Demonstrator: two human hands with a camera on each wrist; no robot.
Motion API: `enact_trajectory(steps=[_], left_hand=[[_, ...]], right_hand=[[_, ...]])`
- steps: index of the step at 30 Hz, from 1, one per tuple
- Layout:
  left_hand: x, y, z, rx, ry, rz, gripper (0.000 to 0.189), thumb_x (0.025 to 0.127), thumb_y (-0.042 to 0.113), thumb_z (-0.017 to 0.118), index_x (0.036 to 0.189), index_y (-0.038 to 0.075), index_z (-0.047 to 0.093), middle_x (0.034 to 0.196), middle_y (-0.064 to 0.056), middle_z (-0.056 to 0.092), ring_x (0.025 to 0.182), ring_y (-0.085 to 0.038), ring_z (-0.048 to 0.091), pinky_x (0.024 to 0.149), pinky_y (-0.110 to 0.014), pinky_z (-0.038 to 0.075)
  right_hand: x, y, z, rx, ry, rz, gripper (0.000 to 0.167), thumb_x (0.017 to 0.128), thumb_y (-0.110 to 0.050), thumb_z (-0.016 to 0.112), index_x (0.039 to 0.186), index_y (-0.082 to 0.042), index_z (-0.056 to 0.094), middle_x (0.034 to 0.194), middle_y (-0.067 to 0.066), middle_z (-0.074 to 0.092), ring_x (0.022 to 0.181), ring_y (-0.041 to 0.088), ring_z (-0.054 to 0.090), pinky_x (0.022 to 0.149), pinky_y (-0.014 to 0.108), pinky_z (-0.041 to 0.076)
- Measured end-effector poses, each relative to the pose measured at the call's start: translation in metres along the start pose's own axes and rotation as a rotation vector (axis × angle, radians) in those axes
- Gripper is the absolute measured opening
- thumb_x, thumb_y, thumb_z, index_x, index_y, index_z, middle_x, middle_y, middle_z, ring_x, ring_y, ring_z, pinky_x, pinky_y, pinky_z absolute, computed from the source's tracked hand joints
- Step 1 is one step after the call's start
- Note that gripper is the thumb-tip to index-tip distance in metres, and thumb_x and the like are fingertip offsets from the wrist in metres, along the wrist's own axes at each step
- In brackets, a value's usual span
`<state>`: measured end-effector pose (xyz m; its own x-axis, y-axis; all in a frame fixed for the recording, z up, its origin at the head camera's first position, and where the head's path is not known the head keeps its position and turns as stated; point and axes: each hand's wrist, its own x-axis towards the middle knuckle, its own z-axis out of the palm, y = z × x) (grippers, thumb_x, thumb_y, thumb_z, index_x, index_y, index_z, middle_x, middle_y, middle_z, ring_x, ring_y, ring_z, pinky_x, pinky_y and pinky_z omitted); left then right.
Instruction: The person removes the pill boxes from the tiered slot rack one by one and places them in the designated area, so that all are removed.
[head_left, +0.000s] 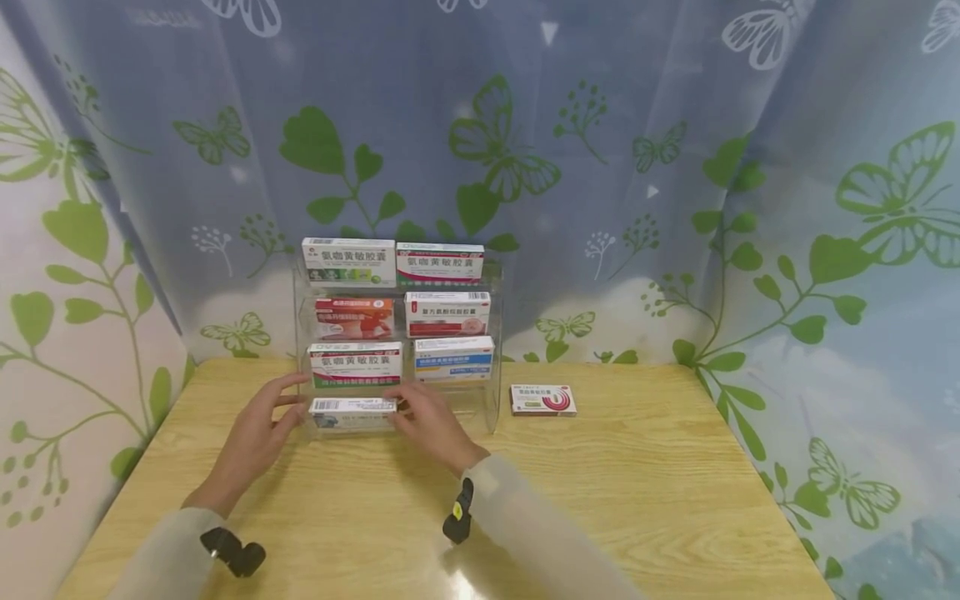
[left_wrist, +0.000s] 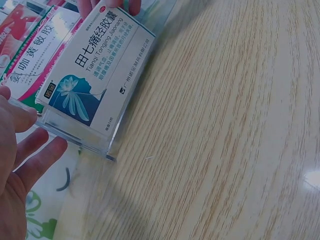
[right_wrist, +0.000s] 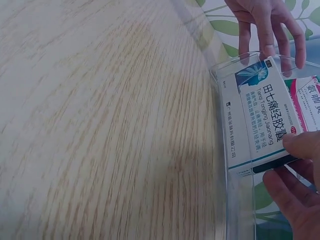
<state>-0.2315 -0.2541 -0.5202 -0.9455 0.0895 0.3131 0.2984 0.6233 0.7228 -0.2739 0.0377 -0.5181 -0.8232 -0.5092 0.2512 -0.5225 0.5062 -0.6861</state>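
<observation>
Right hand [head_left: 433, 427] has the white and teal box [head_left: 352, 419] pinched by one end, thumb on the printed front and fingers tucked round the back. That's the one with "Tianqi Tongjing Jiaonang" on it, and it's sitting in the left side of the bottom tier of the clear rack [head_left: 495, 367], leaning back a bit.

Left hand [head_left: 255, 437] is spread, thumb and fingers well apart, not gripping anything. Fingertips are right up at the rack's left end, by the other end of that same box. Honestly can't tell if they're actually touching the plastic.

Just above the pinched box there's a green, red and white box [head_left: 356, 367], with a blue and white box [head_left: 453, 360] next to it on the right. Two more rows of boxes go up from there, two per row, incl. an orange-red box [head_left: 354, 318] on the left of the second row from the top. One more, a red and white box [head_left: 543, 400], lies by itself on the wood-grain counter [head_left: 600, 492], just right of the rack
</observation>
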Motion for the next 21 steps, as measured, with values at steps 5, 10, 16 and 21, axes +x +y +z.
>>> enact_trajectory(steps=[5, 10, 16, 21], left_hand=[[0.001, -0.001, 0.000, 0.008, -0.006, -0.006, 0.049, 0.110, -0.001, 0.059, 0.158, 0.005, 0.050, 0.162, -0.031, 0.046, 0.127, -0.053, 0.066, 0.091, -0.059, 0.067], [0.001, 0.000, 0.000, 0.003, -0.007, -0.008, 0.049, 0.110, -0.001, 0.059, 0.157, 0.005, 0.050, 0.161, -0.031, 0.047, 0.127, -0.054, 0.066, 0.092, -0.060, 0.067], [0.001, 0.000, 0.000, -0.004, 0.005, 0.009, 0.048, 0.110, -0.001, 0.061, 0.157, 0.004, 0.051, 0.160, -0.030, 0.049, 0.126, -0.053, 0.068, 0.090, -0.057, 0.068], [0.000, 0.000, 0.000, -0.006, 0.011, 0.023, 0.049, 0.109, -0.002, 0.062, 0.156, 0.003, 0.051, 0.159, -0.031, 0.049, 0.124, -0.053, 0.068, 0.088, -0.055, 0.068]], right_hand=[[-0.001, -0.003, -0.005, 0.015, 0.022, 0.047, 0.030, 0.109, -0.014, 0.069, 0.139, -0.012, 0.069, 0.135, 0.006, 0.071, 0.116, 0.014, 0.072, 0.098, 0.017, 0.061], [-0.005, -0.008, -0.022, 0.058, 0.047, 0.103, 0.030, 0.111, -0.015, 0.066, 0.141, -0.012, 0.067, 0.139, 0.007, 0.067, 0.121, 0.017, 0.069, 0.104, 0.023, 0.061], [-0.012, -0.012, -0.052, 0.077, 0.112, 0.074, 0.032, 0.110, -0.011, 0.066, 0.141, -0.007, 0.067, 0.139, 0.012, 0.067, 0.125, 0.027, 0.069, 0.103, 0.033, 0.065], [-0.022, -0.014, -0.082, 0.052, 0.152, 0.052, 0.030, 0.109, -0.012, 0.067, 0.140, -0.009, 0.069, 0.139, 0.012, 0.069, 0.125, 0.028, 0.070, 0.100, 0.038, 0.067]])
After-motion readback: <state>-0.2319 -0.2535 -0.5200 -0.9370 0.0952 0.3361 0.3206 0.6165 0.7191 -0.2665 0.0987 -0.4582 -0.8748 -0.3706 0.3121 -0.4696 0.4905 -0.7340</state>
